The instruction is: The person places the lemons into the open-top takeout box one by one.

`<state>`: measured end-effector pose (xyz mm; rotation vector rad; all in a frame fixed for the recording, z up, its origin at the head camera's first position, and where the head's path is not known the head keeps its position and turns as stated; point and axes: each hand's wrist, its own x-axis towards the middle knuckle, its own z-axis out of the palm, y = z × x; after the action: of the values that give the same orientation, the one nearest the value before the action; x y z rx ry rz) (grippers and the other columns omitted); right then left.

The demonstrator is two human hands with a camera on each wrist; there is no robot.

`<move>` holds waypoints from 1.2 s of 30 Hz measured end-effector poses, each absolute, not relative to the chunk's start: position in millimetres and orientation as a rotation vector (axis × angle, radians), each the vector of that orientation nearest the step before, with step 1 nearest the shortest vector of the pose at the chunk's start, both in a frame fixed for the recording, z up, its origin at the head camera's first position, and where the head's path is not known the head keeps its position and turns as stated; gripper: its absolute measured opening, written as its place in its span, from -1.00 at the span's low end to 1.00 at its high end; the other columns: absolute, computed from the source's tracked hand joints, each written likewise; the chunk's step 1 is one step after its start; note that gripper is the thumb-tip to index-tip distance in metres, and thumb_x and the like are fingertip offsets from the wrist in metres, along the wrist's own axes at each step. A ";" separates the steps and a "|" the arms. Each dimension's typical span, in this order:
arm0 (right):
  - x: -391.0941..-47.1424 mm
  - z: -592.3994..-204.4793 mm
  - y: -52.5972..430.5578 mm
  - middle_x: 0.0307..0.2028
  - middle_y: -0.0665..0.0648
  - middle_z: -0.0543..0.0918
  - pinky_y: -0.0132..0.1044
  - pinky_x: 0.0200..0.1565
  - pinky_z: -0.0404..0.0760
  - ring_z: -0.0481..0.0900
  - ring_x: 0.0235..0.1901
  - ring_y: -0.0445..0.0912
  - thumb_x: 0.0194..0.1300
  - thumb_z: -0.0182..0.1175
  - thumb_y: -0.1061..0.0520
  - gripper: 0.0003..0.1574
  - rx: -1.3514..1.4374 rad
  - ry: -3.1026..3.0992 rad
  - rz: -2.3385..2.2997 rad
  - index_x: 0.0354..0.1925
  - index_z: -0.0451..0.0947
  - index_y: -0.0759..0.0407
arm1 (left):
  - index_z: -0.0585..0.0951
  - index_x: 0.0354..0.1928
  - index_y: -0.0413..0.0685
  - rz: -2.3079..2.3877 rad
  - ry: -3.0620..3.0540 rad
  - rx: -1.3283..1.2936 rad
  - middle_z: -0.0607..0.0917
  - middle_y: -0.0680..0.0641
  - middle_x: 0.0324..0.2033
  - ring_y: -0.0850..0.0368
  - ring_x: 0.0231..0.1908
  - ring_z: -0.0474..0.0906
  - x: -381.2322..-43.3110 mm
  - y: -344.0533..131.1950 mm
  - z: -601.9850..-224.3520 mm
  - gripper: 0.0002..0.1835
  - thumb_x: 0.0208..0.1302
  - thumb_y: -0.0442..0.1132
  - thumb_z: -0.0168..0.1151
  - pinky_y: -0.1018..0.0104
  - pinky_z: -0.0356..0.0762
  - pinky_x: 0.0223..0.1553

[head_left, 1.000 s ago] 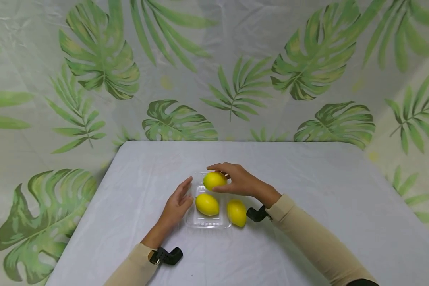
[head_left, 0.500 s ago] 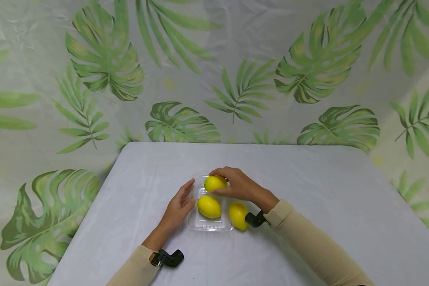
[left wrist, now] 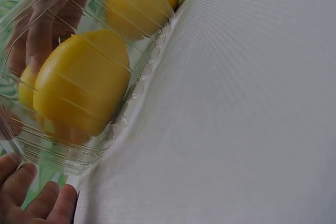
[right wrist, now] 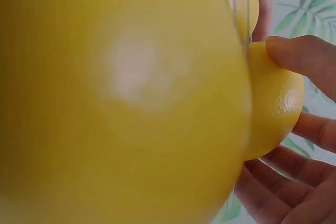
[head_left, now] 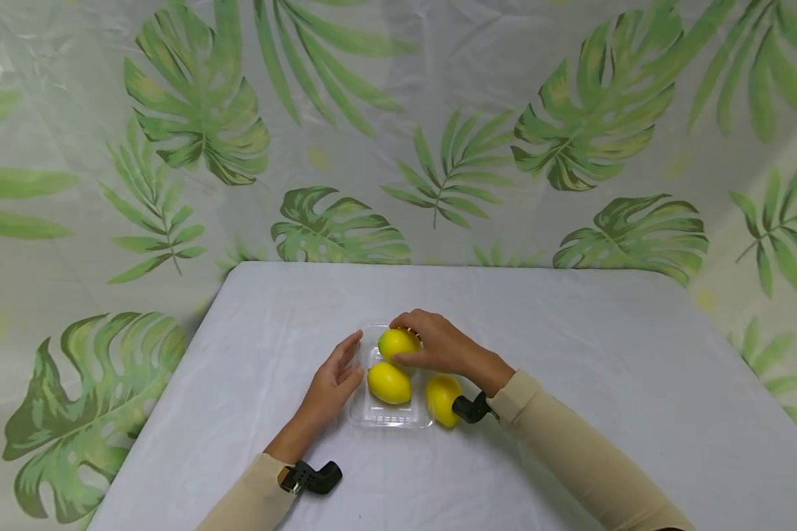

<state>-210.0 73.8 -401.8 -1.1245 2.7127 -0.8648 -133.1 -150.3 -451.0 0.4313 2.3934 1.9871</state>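
A clear plastic container (head_left: 390,424) stands on the table with one lemon (head_left: 389,383) lying in its near half. My right hand (head_left: 441,343) holds a second lemon (head_left: 397,344) in the container's far half, thumb and fingers around it. In the right wrist view, the thumb (right wrist: 299,56) presses on the side of that held lemon (right wrist: 275,103). Along the container's left side rests my left hand (head_left: 332,380), fingers relaxed, holding nothing; its fingertips (left wrist: 29,171) show close to the wall. A third lemon (head_left: 441,398) lies outside, just right of the container.
A white cloth covers the table (head_left: 538,317). Behind it hangs a leaf-patterned backdrop (head_left: 465,59). Black wrist cameras (head_left: 319,478) sit on both wrists, the right one partly in front of the outside lemon.
My right hand has lowered its lemon a little toward the one in the container, and the gap between them has narrowed. The left hand stays at the container's side. The head view shifted slightly.
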 end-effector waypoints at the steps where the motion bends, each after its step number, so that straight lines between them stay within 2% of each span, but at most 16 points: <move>1: -210.0 -401.9 73.4 -0.07 0.00 0.59 -0.33 -0.03 0.57 0.49 -0.15 -0.18 0.13 0.41 -0.08 -0.40 -1.116 2.718 -0.855 0.09 0.52 0.11 | 0.15 0.44 -0.26 1.989 2.393 0.435 0.18 -0.21 0.43 -0.07 0.42 0.10 -133.5 -150.5 -451.1 -0.38 0.37 -0.48 0.03 0.06 0.22 0.32; 21: -202.5 -406.9 68.1 -0.02 0.01 0.60 -0.24 0.08 0.55 0.51 -0.09 -0.15 0.14 0.39 -0.13 -0.38 -1.076 2.752 -0.652 0.11 0.54 0.06 | 0.14 0.44 -0.26 2.006 2.361 0.451 0.16 -0.21 0.44 -0.07 0.42 0.08 -134.3 -151.7 -451.5 -0.39 0.38 -0.47 0.02 0.06 0.19 0.33; 28: -200.9 -406.9 68.6 -0.03 0.03 0.61 -0.22 0.10 0.56 0.53 -0.07 -0.12 0.17 0.38 -0.04 -0.48 -1.129 2.769 -0.626 0.07 0.56 0.08 | 0.14 0.44 -0.27 2.005 2.361 0.447 0.15 -0.21 0.44 -0.08 0.43 0.07 -133.6 -150.9 -450.7 -0.38 0.38 -0.48 0.02 0.02 0.19 0.33; 36: -200.0 -404.3 71.1 0.05 0.04 0.59 -0.17 0.17 0.51 0.52 0.04 -0.09 0.18 0.38 -0.01 -0.47 -1.114 2.743 -0.670 0.10 0.56 0.09 | 0.15 0.44 -0.27 2.013 2.364 0.440 0.16 -0.21 0.44 -0.09 0.42 0.08 -132.8 -150.7 -449.6 -0.38 0.38 -0.48 0.02 -0.01 0.18 0.33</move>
<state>-200.0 71.1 -404.3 -1.1140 2.7429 -0.6696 -132.8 -150.7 -449.6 0.4396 2.3635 2.0126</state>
